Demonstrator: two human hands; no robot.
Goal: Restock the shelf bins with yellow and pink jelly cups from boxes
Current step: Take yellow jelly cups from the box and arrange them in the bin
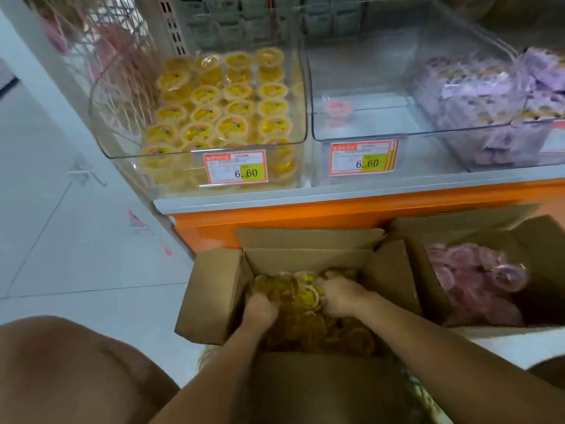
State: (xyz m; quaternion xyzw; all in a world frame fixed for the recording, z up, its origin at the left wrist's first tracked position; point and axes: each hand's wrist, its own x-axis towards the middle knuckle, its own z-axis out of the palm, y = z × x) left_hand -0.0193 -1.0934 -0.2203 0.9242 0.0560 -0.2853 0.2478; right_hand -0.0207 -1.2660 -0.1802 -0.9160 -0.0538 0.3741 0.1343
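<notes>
Yellow jelly cups in cardboard box, 6 o'clock — probably light, slick, thin-lidded; best scooped by the rims. Left hand and right hand curl their fingers around clusters — shelf bin at 11 o'clock.

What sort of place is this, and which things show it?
Probably a shop aisle: clear plastic shelf bins carry red-and-yellow price labels, and open brown cardboard boxes of jelly cups sit below.
</notes>
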